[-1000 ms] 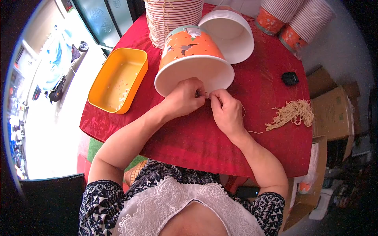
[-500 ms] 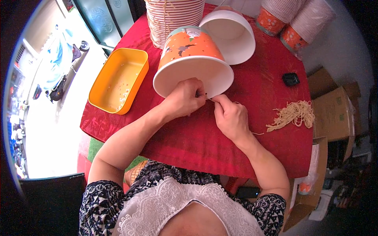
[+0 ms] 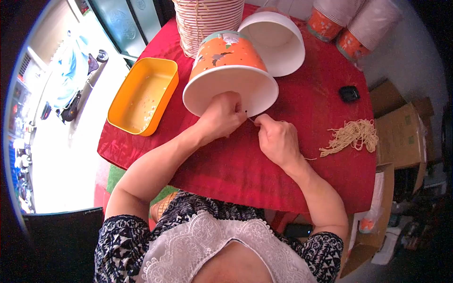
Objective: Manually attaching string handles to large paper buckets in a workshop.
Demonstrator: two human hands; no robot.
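Note:
An orange patterned paper bucket (image 3: 229, 55) lies tipped on its side, its white mouth toward me. My left hand (image 3: 222, 113) is closed at the lower rim, with fingertips partly inside the mouth; it seems to grip the rim, though the fingers hide the exact hold. A small dark spot shows beside its fingertips. A thin pale string (image 3: 250, 120) runs from there to my right hand (image 3: 278, 139), which pinches it between thumb and forefinger just right of the rim. A loose bundle of cream strings (image 3: 355, 137) lies on the table to the right.
The table has a red cloth (image 3: 226, 174). A yellow tub (image 3: 161, 111) with small bits inside stands left. Behind are a tall stack of buckets (image 3: 207, 23) and white nested buckets (image 3: 296, 52). A small black dish (image 3: 349, 94) sits right, near wrapped bucket stacks (image 3: 325, 23) and cardboard boxes (image 3: 401, 137).
My right hand has shifted very slightly right and down, and the string between the hands looks straighter. The bucket and left hand are almost unmoved.

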